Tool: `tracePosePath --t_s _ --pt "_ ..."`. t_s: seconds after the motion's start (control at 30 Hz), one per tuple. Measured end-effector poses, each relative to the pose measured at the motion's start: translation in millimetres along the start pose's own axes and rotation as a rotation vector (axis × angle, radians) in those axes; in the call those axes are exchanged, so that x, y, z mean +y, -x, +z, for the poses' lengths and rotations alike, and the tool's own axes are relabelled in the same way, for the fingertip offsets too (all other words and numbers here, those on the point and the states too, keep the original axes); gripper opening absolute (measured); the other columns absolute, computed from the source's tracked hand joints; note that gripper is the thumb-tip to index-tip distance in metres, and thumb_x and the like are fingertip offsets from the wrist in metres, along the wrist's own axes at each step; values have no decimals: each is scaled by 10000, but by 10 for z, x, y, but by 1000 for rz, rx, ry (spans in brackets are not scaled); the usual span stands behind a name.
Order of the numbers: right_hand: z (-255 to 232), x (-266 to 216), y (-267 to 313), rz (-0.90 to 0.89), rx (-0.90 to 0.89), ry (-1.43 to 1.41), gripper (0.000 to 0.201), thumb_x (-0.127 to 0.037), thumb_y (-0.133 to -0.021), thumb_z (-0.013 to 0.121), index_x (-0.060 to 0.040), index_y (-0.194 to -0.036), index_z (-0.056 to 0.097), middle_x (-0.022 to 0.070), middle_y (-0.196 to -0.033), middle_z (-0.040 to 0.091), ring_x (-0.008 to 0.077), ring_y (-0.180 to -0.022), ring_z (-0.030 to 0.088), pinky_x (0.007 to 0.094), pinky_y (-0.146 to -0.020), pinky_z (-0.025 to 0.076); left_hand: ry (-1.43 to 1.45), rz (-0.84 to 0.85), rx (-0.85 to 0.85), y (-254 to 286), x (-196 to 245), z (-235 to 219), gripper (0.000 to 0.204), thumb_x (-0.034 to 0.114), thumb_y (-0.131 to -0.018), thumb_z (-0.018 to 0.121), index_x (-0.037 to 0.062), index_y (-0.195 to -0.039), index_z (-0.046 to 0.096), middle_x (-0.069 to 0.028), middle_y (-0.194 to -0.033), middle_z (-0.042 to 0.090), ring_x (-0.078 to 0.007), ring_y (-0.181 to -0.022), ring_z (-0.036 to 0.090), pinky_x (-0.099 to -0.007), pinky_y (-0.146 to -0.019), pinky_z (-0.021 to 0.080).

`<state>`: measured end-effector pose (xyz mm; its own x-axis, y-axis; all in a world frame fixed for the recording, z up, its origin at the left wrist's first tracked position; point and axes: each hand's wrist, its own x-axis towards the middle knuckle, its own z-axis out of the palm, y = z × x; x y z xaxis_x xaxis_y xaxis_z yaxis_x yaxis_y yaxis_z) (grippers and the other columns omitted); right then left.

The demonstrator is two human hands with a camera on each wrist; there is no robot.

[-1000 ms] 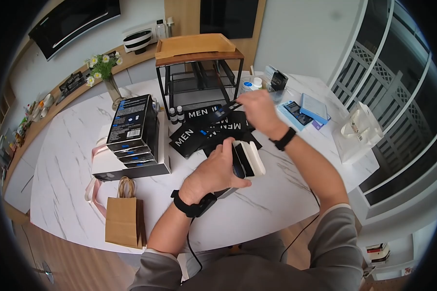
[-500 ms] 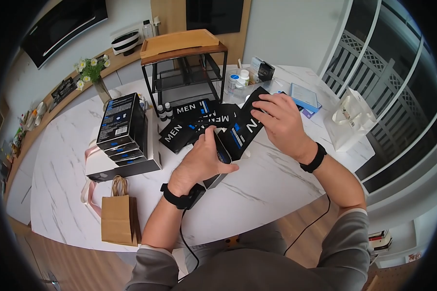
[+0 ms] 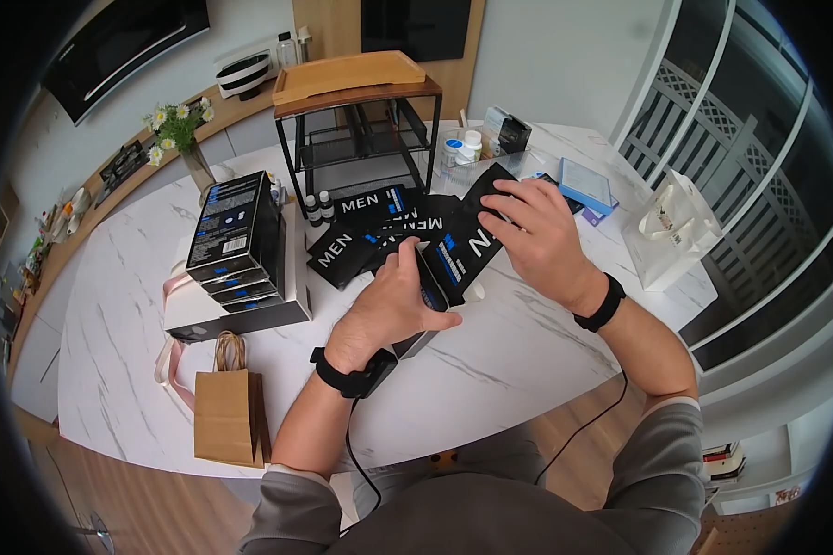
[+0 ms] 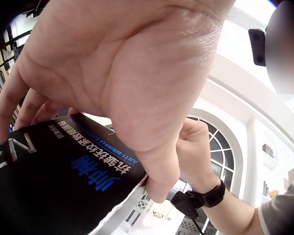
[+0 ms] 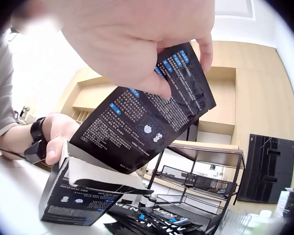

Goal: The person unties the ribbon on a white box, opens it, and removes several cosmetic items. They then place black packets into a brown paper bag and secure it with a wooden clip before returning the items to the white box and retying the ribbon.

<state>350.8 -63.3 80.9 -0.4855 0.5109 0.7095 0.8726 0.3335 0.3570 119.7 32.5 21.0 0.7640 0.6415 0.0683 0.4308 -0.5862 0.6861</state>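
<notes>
The left hand grips a black box near the table's front, fingers and thumb on opposite sides. In the right wrist view the box's white-lined flap stands open. A black sachet is pinched between the right hand's thumb and fingers, its lower end at the box's open top. Whether that end is inside the box cannot be told. Several black sachets marked MEN lie spread behind the box. The left wrist view shows the palm over the printed box side.
Stacked black boxes sit on a larger white box at left, with a brown paper bag in front. Behind the sachets are two small bottles and a mesh rack. A white bag stands at right, near blue packs.
The right hand has moved from the pile towards the front right, bringing a sachet upright to the box. The left hand keeps its grip on the box.
</notes>
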Motion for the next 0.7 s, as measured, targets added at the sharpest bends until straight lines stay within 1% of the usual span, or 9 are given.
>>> tracePosePath --t_s 0.13,0.2,0.27,0.33,0.4,0.53,0.6,0.63,0.7 --pt "-17 -81 13 -56 -60 -7 260 -55 -803 691 -11 -1055 738 136 -1201 708 344 -1213 646 507 -1032 501 -13 7 14 15 10 -3 1266 439 -643 977 -124 -1531 272 -379 -1431 511 -458 -1341 573 -421 -1139 473" --pt "10 -161 -20 -147 -63 -5 323 -81 -834 674 -18 -1147 723 165 -1292 678 354 -1255 626 515 -1044 497 -1 10 20 15 5 7 1278 432 -618 969 -117 -1542 276 -379 -1360 543 -487 -1288 587 -442 -1100 504" --pt "-5 -136 -94 -156 -99 34 386 -86 -855 662 -21 -1234 696 184 -1377 637 356 -1312 591 520 -1065 482 3 13 7 6 -10 6 1269 433 -631 972 -121 -1536 276 -380 -1391 530 -475 -1319 574 -433 -1120 487" --pt "129 -9 -182 1 -41 131 421 -64 -852 661 -18 -1271 677 192 -1410 607 360 -1349 554 519 -1095 454 -3 13 -21 5 -7 0 1257 427 -644 975 -121 -1533 276 -380 -1416 521 -463 -1344 561 -418 -1134 472" --pt "541 176 -119 39 -92 168 487 -71 -833 682 -17 -1317 665 211 -1460 576 383 -1396 516 522 -1130 418 -8 41 -17 19 -18 14 1228 416 -642 980 -101 -1520 296 -378 -1396 533 -471 -1323 570 -419 -1121 479" --pt "1553 291 -70 138 -393 -279 640 -228 -905 740 -8 -1475 550 253 -1540 507 426 -1462 452 532 -1165 389 -19 91 -40 58 -11 2 1174 408 -639 985 -62 -1485 320 -369 -1293 572 -486 -1260 600 -435 -1074 507" --pt "2059 265 -68 149 -459 -313 681 -309 -954 720 -4 -1518 491 262 -1540 498 432 -1469 438 544 -1180 379 -17 95 -62 84 -5 -30 1176 413 -637 983 -62 -1483 318 -368 -1285 574 -487 -1235 617 -436 -1056 520" --pt "2229 242 -117 175 -564 -304 711 -330 -982 692 3 -1558 439 272 -1612 435 444 -1507 399 533 -1208 361 -23 94 -62 88 -17 -34 1184 420 -634 981 -63 -1484 314 -368 -1288 573 -484 -1221 629 -433 -1045 528" --pt "2580 210 -97 187 -588 -326 727 -361 -971 691 3 -1551 447 267 -1594 461 433 -1497 415 545 -1203 358 -26 76 -81 93 -12 -57 1192 423 -637 979 -68 -1491 308 -368 -1296 570 -477 -1223 632 -423 -1050 525"
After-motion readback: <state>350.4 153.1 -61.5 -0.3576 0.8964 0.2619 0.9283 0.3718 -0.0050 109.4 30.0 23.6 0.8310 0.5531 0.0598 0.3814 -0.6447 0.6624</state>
